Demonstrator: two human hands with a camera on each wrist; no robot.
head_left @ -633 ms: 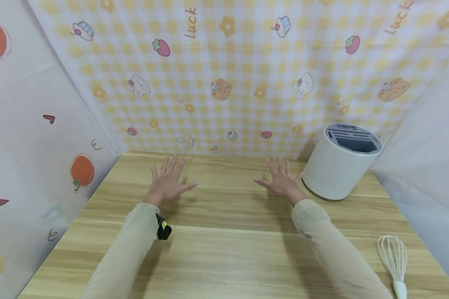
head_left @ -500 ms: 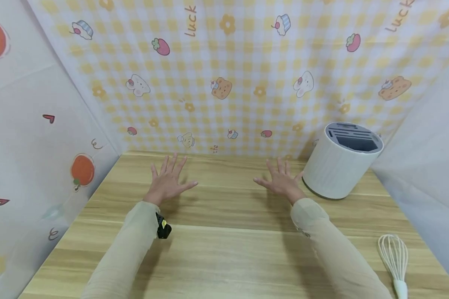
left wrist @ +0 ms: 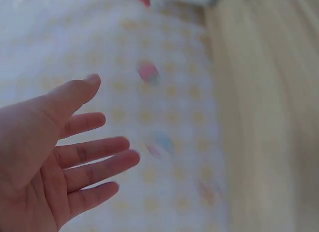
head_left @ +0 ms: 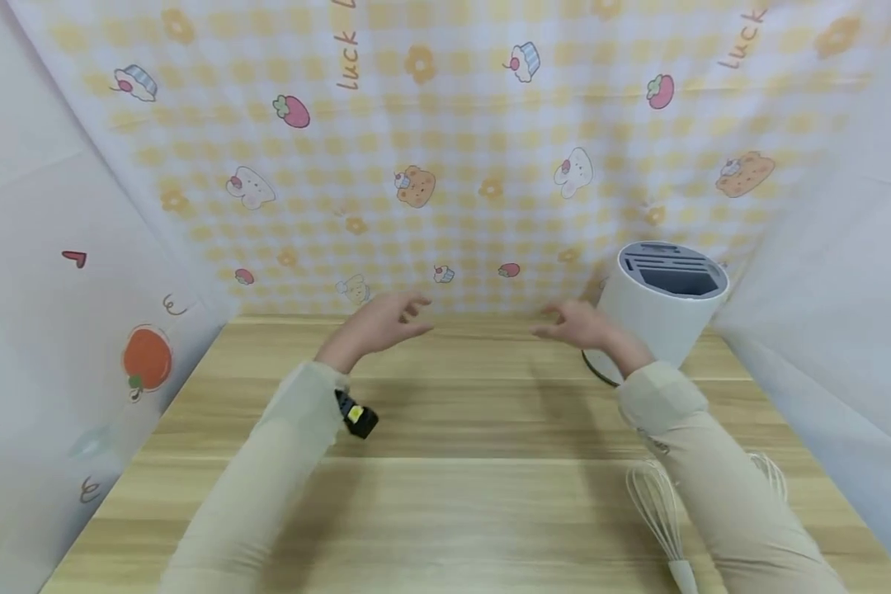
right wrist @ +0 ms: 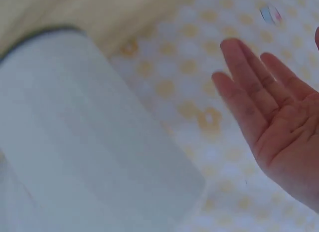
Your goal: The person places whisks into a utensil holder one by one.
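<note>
My left hand [head_left: 382,326] hangs in the air over the back of the wooden table, its fingers loosely bent and nothing held. The left wrist view shows the same hand [left wrist: 65,157] with palm and spread fingers in sight. At the right, my right hand [head_left: 581,324] is also raised, fingers relaxed, just left of a white cylindrical utensil holder [head_left: 657,318] with a grey slotted top. In the right wrist view the holder [right wrist: 94,137] stands beside the bare palm [right wrist: 294,127]. Under the right forearm lies a whisk [head_left: 661,511]; wires of another whisk [head_left: 770,474] show past the sleeve.
A yellow checked cloth [head_left: 460,124] with cartoon prints hangs behind the wooden table [head_left: 445,511]. White printed cloth [head_left: 59,330] borders the left side, and plain white cloth [head_left: 846,289] the right. A black device [head_left: 356,415] sits at my left wrist.
Both hands have lifted from spread positions over the table and turned inward, fingers bending. The head view has shifted slightly. A whisk now shows left of the right sleeve, where none showed before.
</note>
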